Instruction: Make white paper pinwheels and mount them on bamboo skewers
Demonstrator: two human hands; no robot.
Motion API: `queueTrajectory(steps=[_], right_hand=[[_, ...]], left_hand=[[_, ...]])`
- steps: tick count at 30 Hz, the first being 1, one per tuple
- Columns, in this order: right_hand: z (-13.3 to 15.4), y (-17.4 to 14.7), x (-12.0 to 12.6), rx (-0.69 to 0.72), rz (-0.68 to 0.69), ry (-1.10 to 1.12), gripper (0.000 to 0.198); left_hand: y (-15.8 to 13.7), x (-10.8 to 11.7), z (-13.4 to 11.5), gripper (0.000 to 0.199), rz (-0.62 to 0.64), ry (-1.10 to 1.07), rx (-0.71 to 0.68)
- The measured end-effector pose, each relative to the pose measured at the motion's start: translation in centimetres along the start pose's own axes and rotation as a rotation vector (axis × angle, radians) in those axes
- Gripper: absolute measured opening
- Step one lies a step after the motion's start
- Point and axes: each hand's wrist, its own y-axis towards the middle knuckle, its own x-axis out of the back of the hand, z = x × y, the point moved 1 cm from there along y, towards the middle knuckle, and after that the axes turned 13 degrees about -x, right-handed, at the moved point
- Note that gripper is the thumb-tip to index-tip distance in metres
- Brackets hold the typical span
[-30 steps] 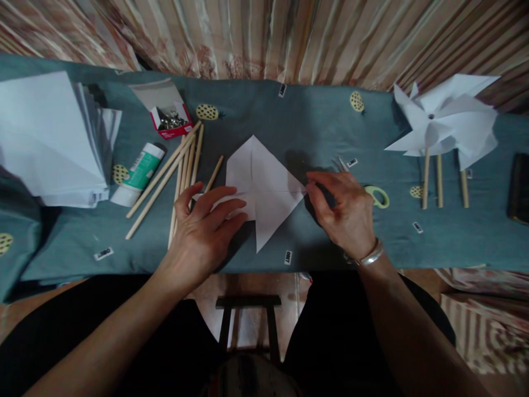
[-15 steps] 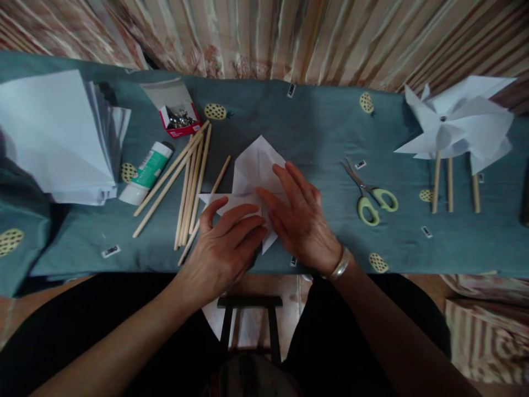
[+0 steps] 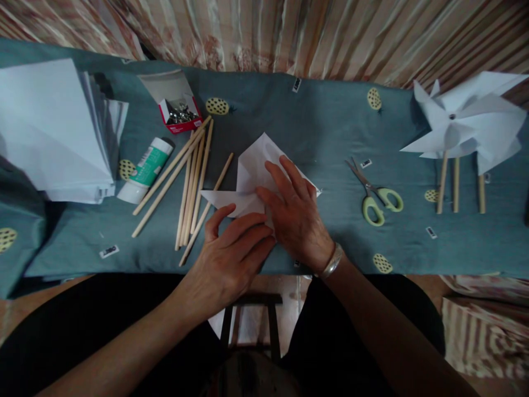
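A folded white paper pinwheel shape [image 3: 254,168] lies on the blue-green cloth in front of me, its pointed tips sticking out at the top, left and right. My left hand [image 3: 235,248] rests on its lower left part with fingers spread. Over its right side lies my right hand [image 3: 295,215], fingers stretched out and pressing on the paper; a silver bracelet is on that wrist. The two hands nearly meet at the middle and hide the lower part of the paper. Just left of it, a single wooden stick [image 3: 206,209] reaches close to the paper's left tip.
Several wooden sticks [image 3: 192,190], a glue stick [image 3: 145,172] and an open box of metal pins [image 3: 178,113] lie left, beside a stack of white paper [image 3: 45,132]. Green-handled scissors [image 3: 374,193] lie right. Finished paper pinwheels [image 3: 467,118] stand out farther right.
My right hand has shifted slightly left and down across the paper, and a tip of paper now shows to its right. The whole view has moved a little.
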Motion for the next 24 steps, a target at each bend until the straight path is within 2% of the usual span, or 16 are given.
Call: queueTrajectory(steps=[3,8,14,20,24], right_hand=[[0.3,0.0,-0.5,0.006,-0.013,0.047,0.032],[0.2,-0.1,-1.1,-0.035,0.003,0.127,0.043],[-0.9,-0.1,0.4,0.005,-0.018,0.187,0.046],[-2.7,0.2,1.1,-0.114,-0.135,0.166,0.051],[-3.2,0.0,1.3,-0.112,-0.158,0.133,0.046]], left_hand=[[0.0,0.2,-0.2,0.019,0.009,0.007,-0.019],[0.3,0.2,-0.4,0.016,0.004,-0.003,-0.03],[0.4,-0.1,-0.7,0.01,0.096,-0.005,-0.038],[0.2,-0.4,-0.3,0.013,0.087,0.003,-0.011],[0.1,-0.5,0.0,0.017,0.108,0.016,-0.018]])
